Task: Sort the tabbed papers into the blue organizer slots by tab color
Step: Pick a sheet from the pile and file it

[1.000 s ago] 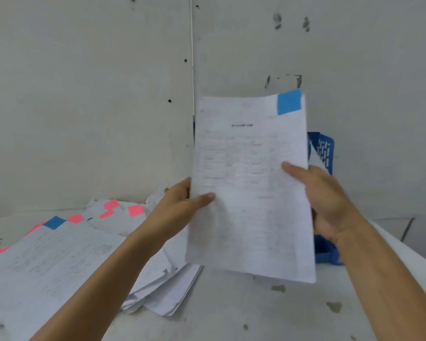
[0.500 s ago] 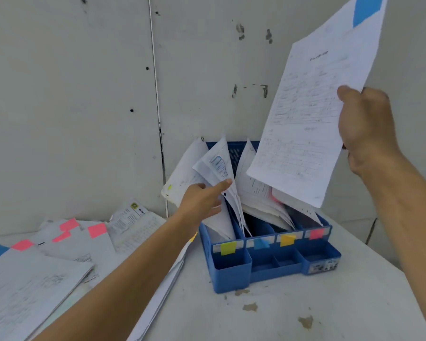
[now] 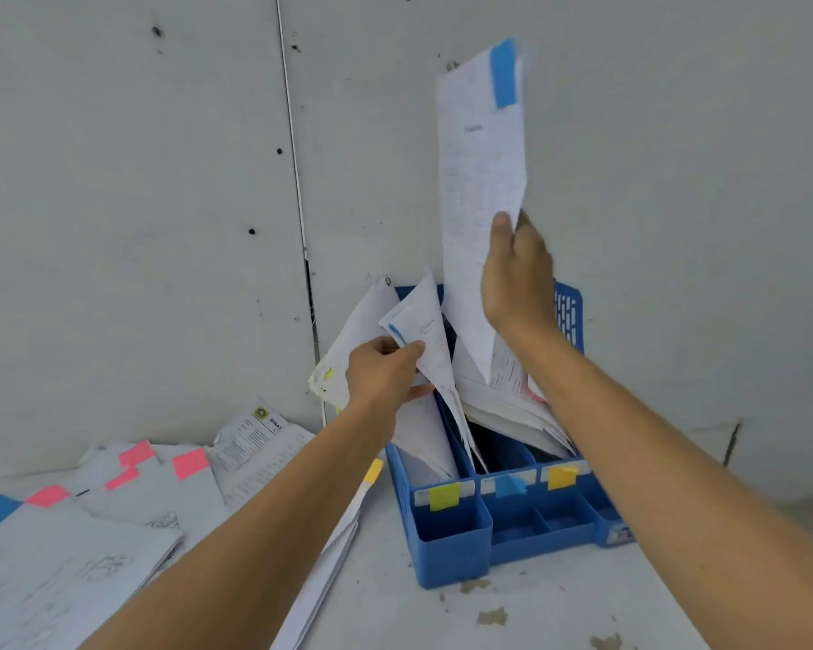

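two hands busy: right hand (image 3: 517, 283) pinches blue-tabbed sheet (image 3: 479, 180), left hand (image 3: 381, 372) grips filed papers (image 3: 425, 330) aside. feed bottom edge straight into blue-labelled slot (image 3: 501, 443).

The sheet (image 3: 479, 190) at upper right is thin matt paper that bows limply, and its blue tab (image 3: 504, 72) is matt paper too. The organizer (image 3: 451, 546) is smooth blue plastic with a faint sheen. The filed papers (image 3: 430, 321) in it are soft and curled. The tabletop (image 3: 536, 616) is matt white paint, chipped in brownish patches. The wall (image 3: 113, 227) is a dull, scuffed panel.
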